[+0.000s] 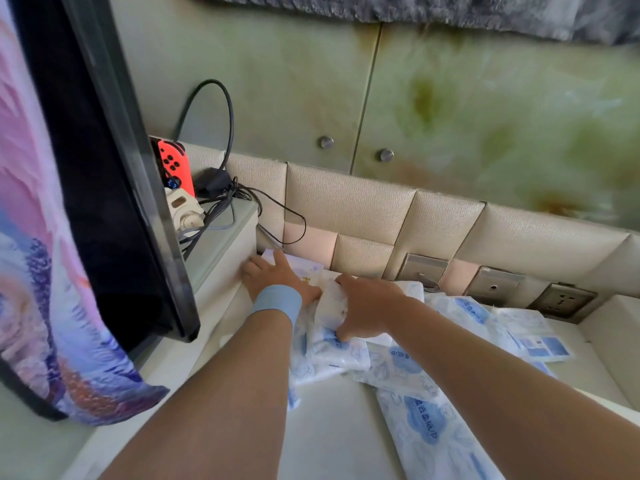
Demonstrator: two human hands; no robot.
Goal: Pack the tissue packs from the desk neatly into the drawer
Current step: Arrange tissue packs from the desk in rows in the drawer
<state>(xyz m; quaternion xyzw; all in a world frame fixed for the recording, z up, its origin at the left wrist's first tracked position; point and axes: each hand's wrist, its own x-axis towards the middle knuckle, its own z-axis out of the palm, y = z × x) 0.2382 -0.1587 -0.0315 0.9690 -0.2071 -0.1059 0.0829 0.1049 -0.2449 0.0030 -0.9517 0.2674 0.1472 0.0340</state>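
Step in hand: gathering tissue packs (426, 420) off the counter (329, 431); drawer not in view.
Left grip (273, 275) is flat, fingers straight, pressing a pack (304, 266) just right of the monitor (104, 168). Right grip (367, 306) curls round a white pack (330, 303) beside it. Other packs lie farther right. Next, prob.: lift w/o crushing.

Single head-worn wide-angle view, facing forward and steeply down, close above the desk (332, 427), padded back wall (367, 199) at mid-frame.
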